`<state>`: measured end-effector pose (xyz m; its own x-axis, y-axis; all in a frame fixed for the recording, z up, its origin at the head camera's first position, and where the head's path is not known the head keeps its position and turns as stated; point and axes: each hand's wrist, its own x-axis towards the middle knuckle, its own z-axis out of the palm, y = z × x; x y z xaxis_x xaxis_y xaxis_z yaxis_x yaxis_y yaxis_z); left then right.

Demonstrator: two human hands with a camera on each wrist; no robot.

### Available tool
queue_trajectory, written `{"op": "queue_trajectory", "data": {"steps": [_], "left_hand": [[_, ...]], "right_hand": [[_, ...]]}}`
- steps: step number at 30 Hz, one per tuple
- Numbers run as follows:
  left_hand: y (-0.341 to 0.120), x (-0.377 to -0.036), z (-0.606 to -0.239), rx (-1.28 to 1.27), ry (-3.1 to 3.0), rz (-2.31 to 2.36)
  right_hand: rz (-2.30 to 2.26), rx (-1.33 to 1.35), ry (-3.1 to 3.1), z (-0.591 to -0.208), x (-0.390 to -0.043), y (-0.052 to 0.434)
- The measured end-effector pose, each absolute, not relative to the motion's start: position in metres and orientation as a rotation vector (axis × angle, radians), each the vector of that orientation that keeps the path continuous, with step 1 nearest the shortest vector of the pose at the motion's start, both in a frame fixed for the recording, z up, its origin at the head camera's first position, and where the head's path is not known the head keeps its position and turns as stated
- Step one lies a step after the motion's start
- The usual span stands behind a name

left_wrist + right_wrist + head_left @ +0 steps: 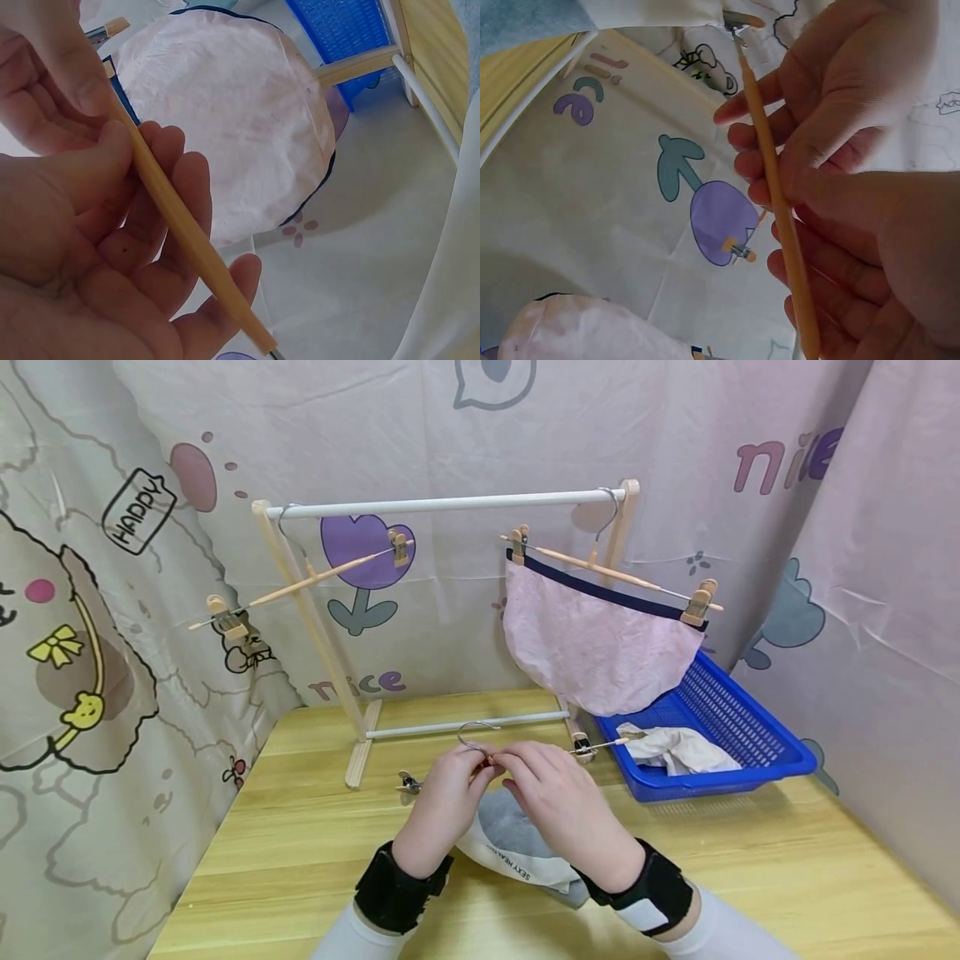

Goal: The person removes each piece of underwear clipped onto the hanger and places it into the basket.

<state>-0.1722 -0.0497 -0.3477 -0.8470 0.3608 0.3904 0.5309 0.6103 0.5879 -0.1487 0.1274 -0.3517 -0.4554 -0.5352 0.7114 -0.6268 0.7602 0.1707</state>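
Both hands hold a wooden clip hanger low over the table. My left hand point(441, 806) and right hand point(558, 802) meet at its middle, thumbs and fingers around the wooden bar point(184, 225). The metal hook point(474, 733) rises above the fingers. One clip point(408, 783) shows left of the hands, another point(581, 744) to the right. Beneath the hands is a grey and white cloth garment point(513, 822) with lettering on its edge; my hands partly hide it, and I cannot tell whether the clips grip it.
Behind stands a rack with a white rail point(450, 504). A bare clip hanger point(322, 575) hangs at its left, pink underpants point(600, 639) with a dark waistband at its right. A blue basket point(750, 718) on the right holds a whitish cloth point(678, 752). Printed curtains surround the wooden table point(300, 860).
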Motion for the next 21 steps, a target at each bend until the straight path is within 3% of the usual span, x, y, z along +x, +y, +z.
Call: {"op": "queue_trajectory", "data": {"steps": [21], "left_hand": [[-0.059,-0.171,-0.342,-0.682,-2.541,-1.087]], "right_hand": [[0.237,0.789,-2.17,-0.354,-0.158,0.136]]}}
